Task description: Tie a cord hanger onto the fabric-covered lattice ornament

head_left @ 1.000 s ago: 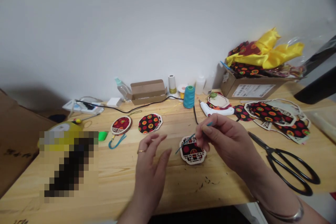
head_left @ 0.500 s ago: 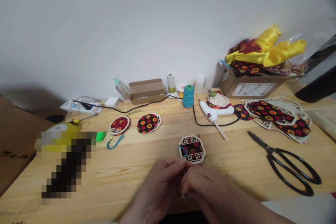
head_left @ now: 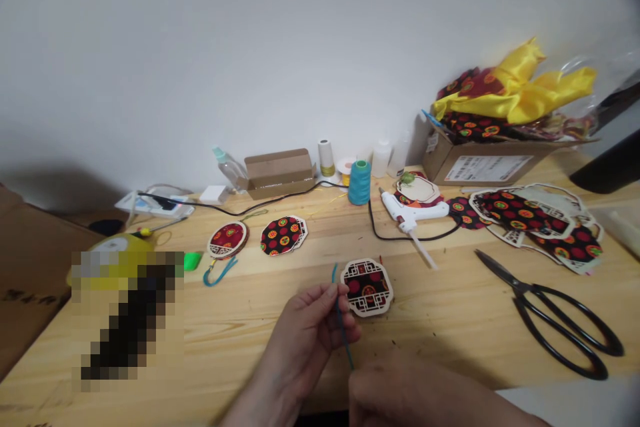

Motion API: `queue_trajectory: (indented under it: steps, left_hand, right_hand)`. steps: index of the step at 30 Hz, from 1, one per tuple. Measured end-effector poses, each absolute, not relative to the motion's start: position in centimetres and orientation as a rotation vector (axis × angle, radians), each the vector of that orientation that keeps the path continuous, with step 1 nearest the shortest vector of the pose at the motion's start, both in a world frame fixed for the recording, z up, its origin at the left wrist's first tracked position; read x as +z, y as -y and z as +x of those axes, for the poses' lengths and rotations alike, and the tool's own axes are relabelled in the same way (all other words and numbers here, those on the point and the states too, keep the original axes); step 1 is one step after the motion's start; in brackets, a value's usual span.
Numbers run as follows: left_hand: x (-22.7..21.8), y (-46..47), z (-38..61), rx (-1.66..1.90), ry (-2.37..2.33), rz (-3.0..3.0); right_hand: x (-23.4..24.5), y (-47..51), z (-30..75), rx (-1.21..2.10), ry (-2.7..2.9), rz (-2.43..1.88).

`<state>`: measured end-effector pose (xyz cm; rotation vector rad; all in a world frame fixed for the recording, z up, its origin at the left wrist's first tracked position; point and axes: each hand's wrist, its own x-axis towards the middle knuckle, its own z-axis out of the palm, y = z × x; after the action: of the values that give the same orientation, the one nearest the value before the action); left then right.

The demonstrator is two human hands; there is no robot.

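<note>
Left hand (head_left: pixel 307 330), thumb pressed to finger, pinches blue cord (head_left: pixel 345 341) above desk (head_left: pixel 220 327). Right hand (head_left: pixel 390 383), curled and blurred, is at cord's lower end; I cannot tell its grip. Lattice piece (head_left: pixel 368 288) lies near left fingertips.

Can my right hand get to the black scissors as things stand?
Probably yes: the black scissors lie uncovered to the right of your right hand, with tabletop between. That hand seems to hold the blue cord, so might need to release it.
</note>
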<state>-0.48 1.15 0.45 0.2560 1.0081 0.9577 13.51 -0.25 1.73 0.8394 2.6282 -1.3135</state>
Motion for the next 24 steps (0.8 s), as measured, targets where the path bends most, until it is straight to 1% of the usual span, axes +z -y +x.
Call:
queue_trajectory:
  steps: [10,14,17,20,21,22,24]
  left_hand:
    - [0.3,-1.6,-0.2,1.014,-0.94,0.22]
    - [0.0,-1.5,-0.3,1.022,-0.976,0.232]
    - [-0.1,-1.3,-0.4,1.034,-1.021,0.245]
    - [-0.1,-1.1,-0.6,1.035,-1.069,0.251]
    - [-0.1,-1.0,-0.6,1.038,-1.082,0.254]
    - [-0.1,-1.0,-0.6,1.041,-1.096,0.261]
    - [-0.1,-0.9,-0.7,1.049,-1.121,0.281]
  right_hand:
    - [0.6,0.2,13.8,-1.221,-2.723,0.668]
    - [1.2,0.4,13.6,-1.168,-2.72,0.759]
    - [2.6,0.6,15.1,-1.232,-2.72,1.032]
    - [3.2,0.2,19.3,-1.254,-2.741,1.448]
    - [2.9,0.0,21.3,-1.171,-2.712,1.607]
    - [2.4,-0.2,23.5,-1.018,-2.644,1.78]
    - [0.8,-0.4,28.3,-0.586,-2.427,2.136]
